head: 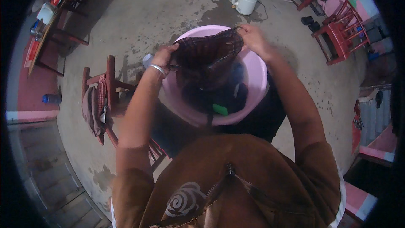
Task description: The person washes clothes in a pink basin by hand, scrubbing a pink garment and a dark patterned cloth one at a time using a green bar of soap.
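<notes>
A dark plaid garment (205, 53) is stretched by its gathered edge between my two hands, above a pink plastic basin (258, 85). My left hand (164, 57), with a metal bangle at the wrist, grips the garment's left end. The right end is pinched in my right hand (251, 39), over the basin's far right rim. The garment's lower part hangs into the basin. Dark wet cloth (202, 99) lies inside, and a green block (220, 109), perhaps soap or a brush, rests on it near the close rim.
A white electric kettle (246, 1) stands on the wet concrete floor beyond the basin, its cord trailing right. A red wooden chair (110, 82) draped with cloths is at the left. Red stools (340, 42) and black footwear (310, 23) are at the right; a table (47, 34) stands far left.
</notes>
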Available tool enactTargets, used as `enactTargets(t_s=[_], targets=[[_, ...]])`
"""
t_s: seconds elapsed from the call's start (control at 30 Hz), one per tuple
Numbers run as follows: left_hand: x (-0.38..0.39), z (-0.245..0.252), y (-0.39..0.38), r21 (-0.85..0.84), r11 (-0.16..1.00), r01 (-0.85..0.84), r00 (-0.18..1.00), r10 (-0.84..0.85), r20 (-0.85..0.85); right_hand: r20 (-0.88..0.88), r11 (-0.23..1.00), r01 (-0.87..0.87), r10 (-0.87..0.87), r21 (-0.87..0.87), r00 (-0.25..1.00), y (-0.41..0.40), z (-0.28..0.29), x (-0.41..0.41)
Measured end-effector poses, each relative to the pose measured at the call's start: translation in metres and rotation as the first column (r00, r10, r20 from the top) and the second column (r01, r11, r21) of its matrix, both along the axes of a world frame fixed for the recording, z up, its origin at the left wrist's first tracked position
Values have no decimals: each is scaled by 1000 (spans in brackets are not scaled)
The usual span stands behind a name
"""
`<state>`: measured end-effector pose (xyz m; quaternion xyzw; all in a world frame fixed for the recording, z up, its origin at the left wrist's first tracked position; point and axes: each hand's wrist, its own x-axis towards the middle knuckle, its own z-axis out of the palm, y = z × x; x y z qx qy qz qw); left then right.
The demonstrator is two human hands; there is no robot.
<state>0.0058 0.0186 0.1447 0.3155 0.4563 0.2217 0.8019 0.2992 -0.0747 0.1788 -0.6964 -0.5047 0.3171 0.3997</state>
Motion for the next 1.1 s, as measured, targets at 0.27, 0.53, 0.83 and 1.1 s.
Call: enactTargets(t_s=[0.27, 0.53, 0.83, 1.1], targets=[[53, -51, -93, -59, 997, -49, 961, 63, 270, 18, 955, -149, 159, -258, 987, -46, -20, -114], [32, -27, -107, -57, 998, -30, 953, 46, 300, -518, 790, -311, -10, -529, 855, -66, -44, -101], [15, -37, -92, -241, 963, 120, 982, -80, 168, -197, 899, -245, 184, -362, 963, -62, -91, -80], [9, 2, -68, 49, 945, 324, 944, -326, 45, 364, 987, -99, 140, -130, 921, -67, -126, -105]])
